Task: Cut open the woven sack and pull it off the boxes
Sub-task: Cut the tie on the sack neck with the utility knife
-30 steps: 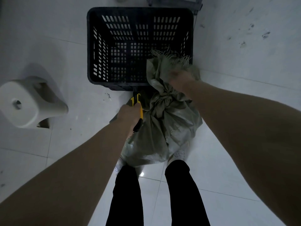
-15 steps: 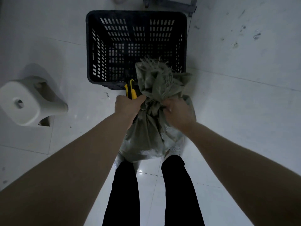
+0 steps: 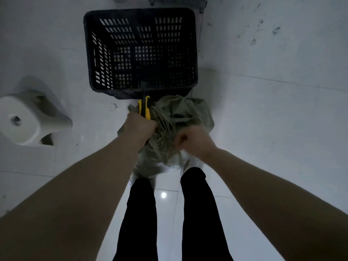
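Note:
A grey-green woven sack [image 3: 180, 112] stands on the floor in front of my feet, its frayed top bunched between my hands. My left hand [image 3: 140, 127] is closed around a yellow and black utility knife [image 3: 144, 108], whose tip points away from me toward the crate. My right hand [image 3: 192, 141] grips the sack's gathered top and loose fibres on the right side. The boxes inside the sack are hidden.
A black slotted plastic crate [image 3: 140, 51] stands just beyond the sack. A white plastic stool [image 3: 28, 117] lies at the left. My two legs in black trousers [image 3: 169, 213] stand below the sack on glossy white floor tiles. A metal frame shows at the top edge.
My right hand has come down from the sack's top toward me and now grips lower. The sack top has dropped and folded. The knife hand has shifted slightly forward.

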